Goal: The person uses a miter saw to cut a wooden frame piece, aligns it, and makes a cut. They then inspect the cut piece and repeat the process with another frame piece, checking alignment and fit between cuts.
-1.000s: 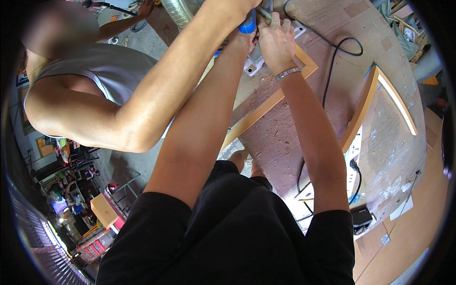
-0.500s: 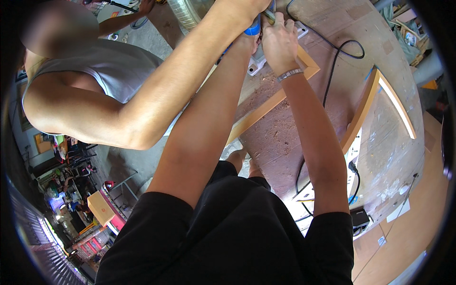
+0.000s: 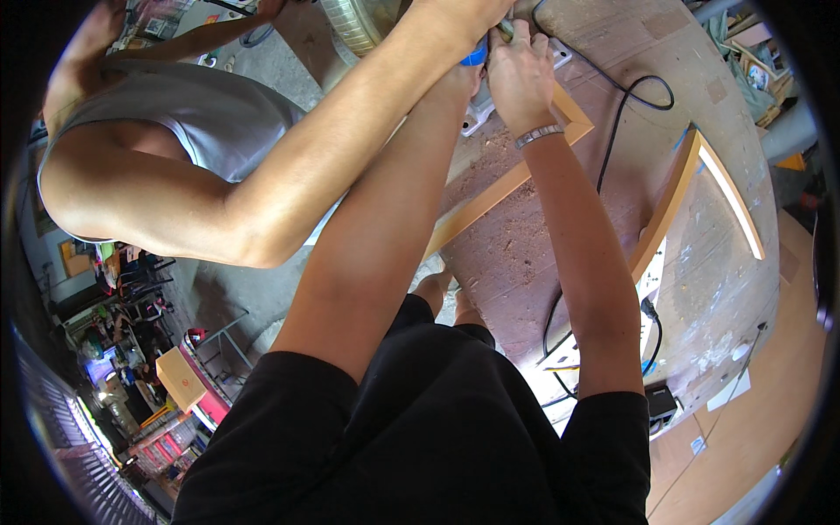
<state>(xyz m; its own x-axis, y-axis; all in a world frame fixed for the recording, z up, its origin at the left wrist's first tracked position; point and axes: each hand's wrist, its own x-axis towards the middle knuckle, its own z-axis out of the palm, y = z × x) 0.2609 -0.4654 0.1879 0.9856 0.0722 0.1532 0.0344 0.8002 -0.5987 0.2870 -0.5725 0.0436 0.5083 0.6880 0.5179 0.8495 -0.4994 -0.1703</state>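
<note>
Right hand (image 3: pixel 518 74) is up by a grey metal base (image 3: pixel 477 116), fingers bent, but can't tell if they're pinching anything. Left hand (image 3: pixel 472 79) is near a blue part (image 3: pixel 475 57), mostly tucked behind a co-worker's forearm (image 3: pixel 341 157) (crowded spot, honestly), so its grip is anyone's guess. The wooden frame (image 3: pixel 481 210) lies on the table (image 3: pixel 700 79), passing under the right wrist, with sawdust (image 3: pixel 521 249) nearby. A second wooden corner (image 3: pixel 667 206) sits farther right, past a black cable (image 3: pixel 605 157).
</note>
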